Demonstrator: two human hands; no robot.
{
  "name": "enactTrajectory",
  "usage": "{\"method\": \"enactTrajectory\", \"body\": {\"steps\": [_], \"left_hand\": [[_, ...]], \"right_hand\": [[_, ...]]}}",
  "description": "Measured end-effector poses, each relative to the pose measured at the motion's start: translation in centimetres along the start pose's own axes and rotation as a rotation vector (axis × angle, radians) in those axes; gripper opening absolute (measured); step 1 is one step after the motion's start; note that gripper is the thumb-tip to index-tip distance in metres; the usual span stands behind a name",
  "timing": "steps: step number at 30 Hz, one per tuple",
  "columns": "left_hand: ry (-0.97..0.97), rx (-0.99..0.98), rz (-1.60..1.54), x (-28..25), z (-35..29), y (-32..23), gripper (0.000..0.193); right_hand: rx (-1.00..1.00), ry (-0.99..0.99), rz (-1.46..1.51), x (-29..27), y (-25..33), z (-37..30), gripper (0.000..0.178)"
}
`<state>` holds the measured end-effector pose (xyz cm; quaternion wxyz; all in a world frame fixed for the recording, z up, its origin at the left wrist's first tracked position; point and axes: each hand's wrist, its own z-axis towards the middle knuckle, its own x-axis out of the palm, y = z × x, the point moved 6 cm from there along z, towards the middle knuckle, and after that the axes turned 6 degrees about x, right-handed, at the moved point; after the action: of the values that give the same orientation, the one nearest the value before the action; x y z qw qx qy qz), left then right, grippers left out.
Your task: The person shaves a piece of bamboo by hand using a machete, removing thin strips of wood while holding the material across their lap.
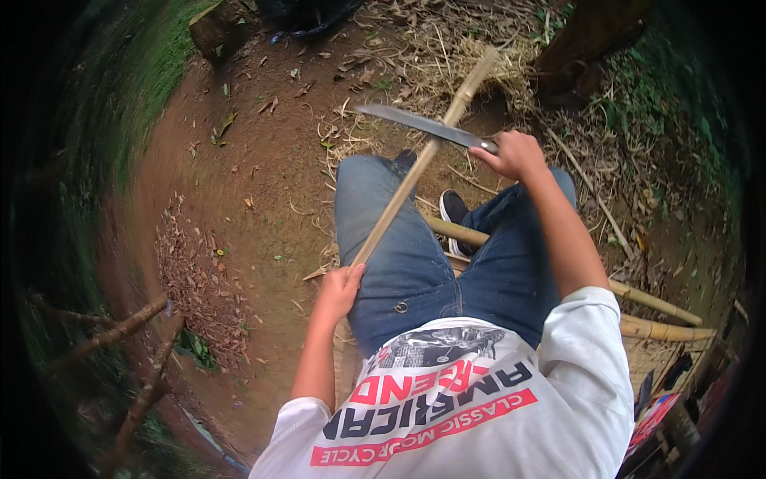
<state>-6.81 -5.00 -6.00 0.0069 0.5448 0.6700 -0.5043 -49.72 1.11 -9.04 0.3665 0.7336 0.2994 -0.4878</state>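
Item, a long, pale tan strip of split bamboo (396,203), with a node in its upper part: its near end is resting in the left hand (339,291), beside the left thigh, and its length is extending well beyond that grip.

Item, a long steel knife with a dark handle (427,127): its blade is crossing over the strip in the strip's upper half; whether the edge is biting in cannot be told. Its handle is sitting inside the right hand (512,156).

Grips: the left hand is closing around the strip, thumb lying along it, leaving no visible gap. The right hand is wrapping firmly round the knife handle, just right of the strip.

Bearing: the strip's long axis is running diagonally, away from the person and to the right, its far end pointing toward a heap of dry, straw-coloured shavings (511,72). The knife is lying across that axis, tip pointing left and slightly away from the person.

Surroundings: blue denim jeans (379,215) are covering the spread legs beneath the strip; a black shoe with a white sole (453,209) is showing between them. A yellowish round bamboo pole (455,231) is passing under the legs. A white T-shirt with black and red print (586,351) is filling the lower middle. Brown bare soil (247,152) is spreading to the left, carrying scattered leaves. A black plastic sheet or bag (307,16) is lying at the top edge.
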Motion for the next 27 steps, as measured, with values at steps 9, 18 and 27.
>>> {"method": "enactTrajectory", "body": {"steps": [9,18,27], "left_hand": [[0.033,-0.014,0.076,0.3,1.4,0.1,0.056],[-0.005,0.065,0.008,-0.2,0.0,0.9,0.052],[0.066,-0.007,0.004,0.1,1.7,0.5,0.054]], "right_hand": [[-0.076,0.121,0.216,2.9,7.9,-3.6,0.081],[0.069,-0.034,0.145,-0.8,0.1,0.7,0.081],[-0.012,-0.007,0.222,0.3,3.9,-2.5,0.076]]}}
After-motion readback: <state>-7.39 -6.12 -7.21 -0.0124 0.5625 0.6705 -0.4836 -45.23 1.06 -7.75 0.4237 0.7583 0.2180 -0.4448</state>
